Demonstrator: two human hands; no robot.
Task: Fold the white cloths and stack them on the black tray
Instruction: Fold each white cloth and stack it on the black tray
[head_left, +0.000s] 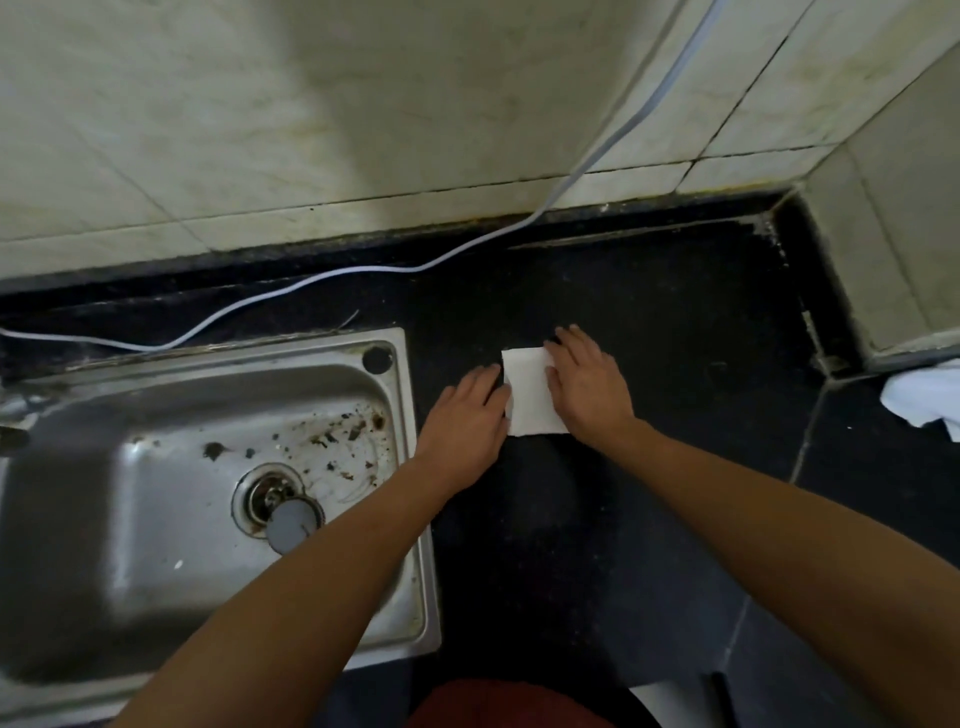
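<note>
A small folded white cloth (530, 395) lies flat on the black countertop, just right of the sink. My left hand (465, 421) rests with straight fingers at the cloth's left edge. My right hand (587, 384) lies flat on the cloth's right side, fingers spread and pointing away from me. More white cloth (924, 397) sits crumpled at the right edge of the view. I cannot make out a black tray against the dark counter.
A steel sink (395, 415) with debris and a loose drain plug (291, 525) fills the left. A white cable (311, 280) runs along the back of the counter and up the tiled wall (311, 130). A tiled corner (893, 249) juts out at the right.
</note>
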